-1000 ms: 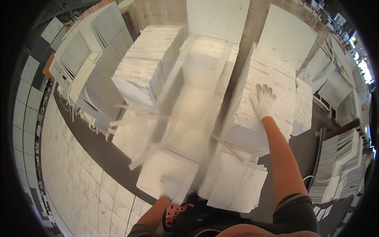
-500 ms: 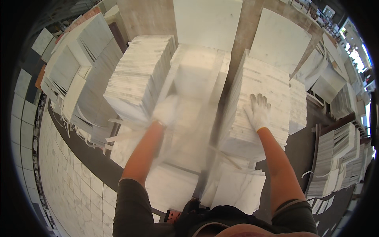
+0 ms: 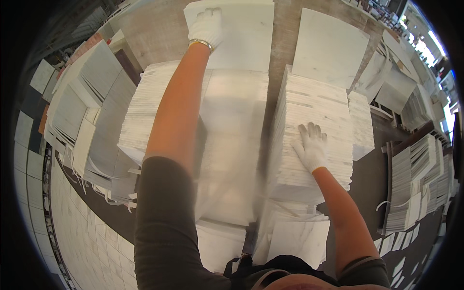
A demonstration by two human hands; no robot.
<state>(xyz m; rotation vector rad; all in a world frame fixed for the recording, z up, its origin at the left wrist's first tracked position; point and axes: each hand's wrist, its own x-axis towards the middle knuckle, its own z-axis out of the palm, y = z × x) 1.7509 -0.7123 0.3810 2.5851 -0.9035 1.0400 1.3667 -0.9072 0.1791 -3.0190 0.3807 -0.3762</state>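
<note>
Head view: I see my gloved left hand (image 3: 208, 25) stretched far forward, fingers together and flat on the white marble tile (image 3: 241, 34), while right hand (image 3: 311, 147) rests fingers spread on the tile stack (image 3: 314, 111) beside it.

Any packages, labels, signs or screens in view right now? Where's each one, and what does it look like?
None in view: only bare stacks of white marble tiles.
Left hand: white glove, on the far white tile.
Right hand: white glove, flat on the right tile stack.
</note>
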